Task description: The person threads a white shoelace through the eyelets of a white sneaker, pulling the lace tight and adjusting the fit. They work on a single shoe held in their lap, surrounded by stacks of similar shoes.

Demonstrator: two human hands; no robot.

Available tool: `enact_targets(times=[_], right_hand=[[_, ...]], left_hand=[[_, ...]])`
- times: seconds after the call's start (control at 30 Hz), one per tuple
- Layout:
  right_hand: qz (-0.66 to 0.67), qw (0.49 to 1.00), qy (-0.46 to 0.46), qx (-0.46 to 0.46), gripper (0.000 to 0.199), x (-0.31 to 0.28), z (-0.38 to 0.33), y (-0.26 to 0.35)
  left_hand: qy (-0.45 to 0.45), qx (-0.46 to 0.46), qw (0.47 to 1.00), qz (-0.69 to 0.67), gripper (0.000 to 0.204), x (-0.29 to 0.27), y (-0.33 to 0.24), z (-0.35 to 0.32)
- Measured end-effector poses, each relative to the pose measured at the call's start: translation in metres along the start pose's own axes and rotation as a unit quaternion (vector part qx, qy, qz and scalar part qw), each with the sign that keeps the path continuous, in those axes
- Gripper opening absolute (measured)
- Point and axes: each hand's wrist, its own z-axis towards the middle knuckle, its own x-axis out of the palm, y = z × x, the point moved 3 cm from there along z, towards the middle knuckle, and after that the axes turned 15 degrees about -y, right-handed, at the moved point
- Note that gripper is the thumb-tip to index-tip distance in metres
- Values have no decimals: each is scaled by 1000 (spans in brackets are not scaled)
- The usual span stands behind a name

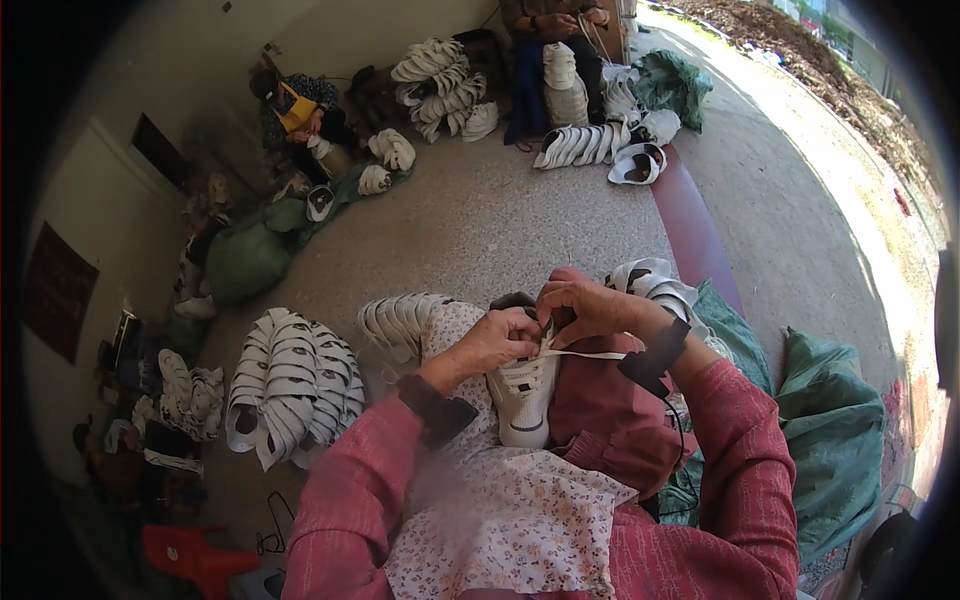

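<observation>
A white shoe upper [523, 400] rests on my lap, its toe pointing toward me and its dark lining at the far end. My left hand [497, 340] is closed, its fingertips pinching the upper by the eyelets on the left side. Above the opening, my right hand [580, 303] bends its thumb and fingers together on a white shoelace. A loose length of this shoelace [595, 355] runs right from the eyelets, passing under my right wrist. The fingertips partly hide the eyelets.
Stacked white shoe uppers [295, 385] stand on the floor to the left, with another row [405, 320] beside my knee. Green sacks [825, 440] lie at right. A red plastic stool [190, 555] is lower left. Two people sit working farther back, near more stacked uppers [440, 85].
</observation>
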Motion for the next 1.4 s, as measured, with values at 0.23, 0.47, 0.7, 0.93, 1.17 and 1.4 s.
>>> enact_targets(times=[0.23,0.47,0.7,0.93,1.17,1.4], right_hand=[[8,1000,4,28,29,3,2,2],[-21,997,-63,-50,26,4,-3,-1],[17,999,-47,-10,25,7,0,2],[37,997,-61,40,26,-2,-11,25],[-114,982,-141,-55,14,13,-9,36],[-393,913,-67,-81,18,44,17,66]], left_hand=[[-44,85,993,63,9,0,-3,-6],[-303,179,877,328,11,-123,-27,-32],[-551,176,656,485,12,-298,-50,-120],[-461,64,819,335,25,-237,14,-137],[17,-301,949,-97,40,-88,23,-162],[-35,-244,816,-522,45,-31,38,-128]])
